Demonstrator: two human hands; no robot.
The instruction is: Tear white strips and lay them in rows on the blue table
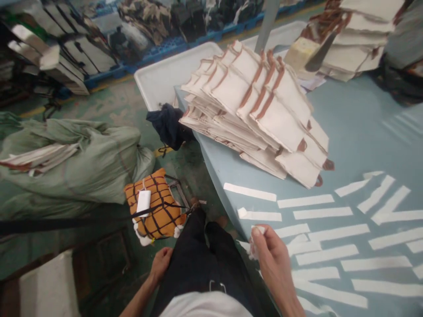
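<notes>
My right hand [272, 259] is closed at the table's near-left edge, thumb and fingers pinching a crumpled white strip [254, 246]. Part of the strip is hidden by the fingers. Many similar flat white strips [324, 213] lie across the blue-grey tabletop beside and beyond that hand. My left hand [161, 261] hangs low by my left thigh with its fingers curled, and nothing shows in it. Farther along the table sits a large stack of cream fabric pieces [251, 105] with brown edging and small brown loops.
The blue-grey table [357, 127] carries another cream stack [360, 39] at the back right. Left of my legs are an orange checked cushion [158, 202] with a white box on it, and a big green sack [95, 163]. A white bin [152, 83] stands behind the table.
</notes>
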